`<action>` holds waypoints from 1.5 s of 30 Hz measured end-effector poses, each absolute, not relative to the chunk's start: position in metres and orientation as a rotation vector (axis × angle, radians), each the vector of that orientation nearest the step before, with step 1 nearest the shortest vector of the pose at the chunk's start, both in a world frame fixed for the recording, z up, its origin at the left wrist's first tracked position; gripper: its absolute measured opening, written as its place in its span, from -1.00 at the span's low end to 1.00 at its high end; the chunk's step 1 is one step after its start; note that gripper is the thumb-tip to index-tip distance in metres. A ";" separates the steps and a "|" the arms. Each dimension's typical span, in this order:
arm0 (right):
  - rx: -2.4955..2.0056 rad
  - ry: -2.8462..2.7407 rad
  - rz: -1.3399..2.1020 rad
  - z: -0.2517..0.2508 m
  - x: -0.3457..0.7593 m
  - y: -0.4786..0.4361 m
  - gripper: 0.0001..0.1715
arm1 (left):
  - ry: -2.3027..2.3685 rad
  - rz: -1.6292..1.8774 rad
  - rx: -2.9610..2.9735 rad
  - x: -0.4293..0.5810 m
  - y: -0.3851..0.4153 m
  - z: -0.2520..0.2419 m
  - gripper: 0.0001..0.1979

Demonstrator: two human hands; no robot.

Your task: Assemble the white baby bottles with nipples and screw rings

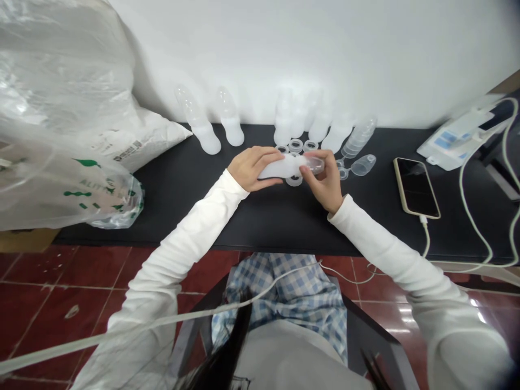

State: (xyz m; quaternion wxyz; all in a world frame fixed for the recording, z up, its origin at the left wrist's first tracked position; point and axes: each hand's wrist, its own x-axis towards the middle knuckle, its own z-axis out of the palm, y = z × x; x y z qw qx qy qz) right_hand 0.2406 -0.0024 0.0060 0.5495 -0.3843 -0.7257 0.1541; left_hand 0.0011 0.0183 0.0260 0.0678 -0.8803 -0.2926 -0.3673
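A white soft-looking bottle (276,167) with a clear rounded cap (314,164) lies sideways between my hands, above the black table. My left hand (255,168) is closed round its white body, fingers on top and thumb below. At the other end, my right hand (327,181) pinches the clear cap between thumb and fingers. Just behind and under the bottle are several translucent rings (296,144), partly hidden by it. Small clear caps or spoon-like pieces (363,165) lie to the right of my right hand.
Several white bottles with clear tops (206,138) stand along the wall. Nested clear caps (359,138) lean at right. A phone (416,187) on a charging cable, a white box-like device (455,138) and loose cables occupy the right side. Large plastic bags (65,173) fill the left.
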 end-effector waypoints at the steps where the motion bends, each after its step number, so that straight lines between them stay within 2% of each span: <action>1: -0.892 -1.714 0.383 0.006 0.241 0.000 -0.51 | -0.909 -1.104 -2.654 0.001 0.021 0.024 -0.45; 4: -0.847 -1.752 0.463 0.008 0.244 0.006 -0.46 | -0.964 -1.103 -2.654 0.001 0.027 0.017 -0.49; 7: -0.821 -1.787 0.485 0.012 0.249 0.009 -0.45 | -0.988 -1.088 -2.690 0.000 0.030 0.012 -0.45; 11: -0.719 -1.920 0.371 0.022 0.254 0.003 -0.70 | -1.008 -1.169 -2.793 -0.005 0.026 0.010 -0.34; 13: -0.684 -2.000 0.298 0.026 0.255 -0.001 -0.84 | -1.057 -1.235 -2.844 -0.006 0.022 0.009 -0.34; 15: -0.679 -2.058 0.270 0.026 0.256 -0.002 -0.89 | -1.125 -1.276 -2.871 -0.007 0.019 0.009 -0.37; 19: -0.698 -2.103 0.271 0.019 0.258 0.001 -0.80 | -1.168 -1.274 -2.823 -0.008 0.016 0.011 -0.40; 25: -0.756 -2.089 0.281 0.014 0.263 0.010 -0.44 | -0.913 -1.165 -2.634 -0.009 0.025 0.010 -0.42; 28: -0.848 -2.057 0.244 0.016 0.265 0.012 -0.34 | -0.860 -1.142 -2.618 -0.008 0.032 0.008 -0.39; 39: -0.964 -1.921 0.380 0.015 0.262 0.005 -0.43 | -0.855 -1.029 -2.608 -0.006 0.037 -0.002 -0.46; 45: -0.975 -1.935 0.314 0.010 0.261 0.004 -0.48 | -0.805 -1.023 -2.656 -0.007 0.036 -0.001 -0.44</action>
